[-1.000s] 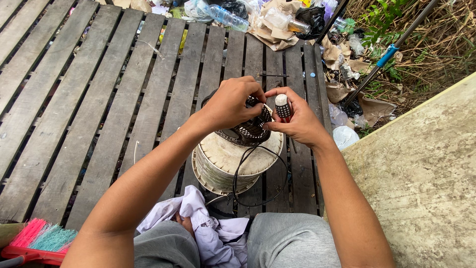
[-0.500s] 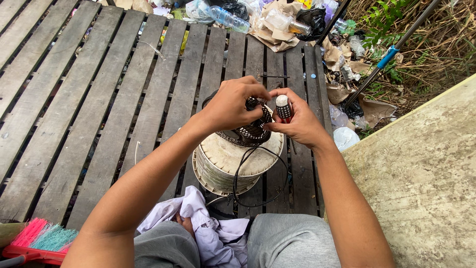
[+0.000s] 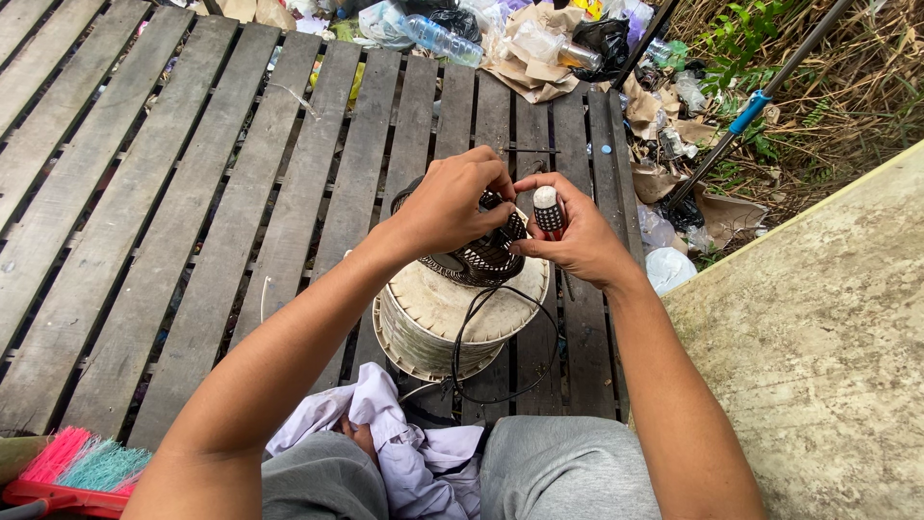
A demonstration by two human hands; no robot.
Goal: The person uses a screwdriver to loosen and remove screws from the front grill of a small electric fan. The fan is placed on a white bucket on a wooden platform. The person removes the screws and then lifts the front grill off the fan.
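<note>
My left hand (image 3: 452, 202) grips a black ribbed motor-like part (image 3: 486, 258) that rests on top of a dirty cream round housing (image 3: 443, 313). My right hand (image 3: 577, 236) holds a small tool with a white cap and a dark red-and-black grip (image 3: 547, 207), upright beside the black part. A black cable (image 3: 481, 332) loops down over the housing's top and front. The fingertips of both hands meet over the black part, and what lies under them is hidden.
I sit on weathered wooden planks (image 3: 173, 212). A pale lilac cloth (image 3: 404, 448) lies between my knees. A pink and teal broom head (image 3: 67, 467) is at the lower left. Litter, bottles and cardboard (image 3: 539, 48) pile beyond the planks; a concrete slab (image 3: 828, 356) is on the right.
</note>
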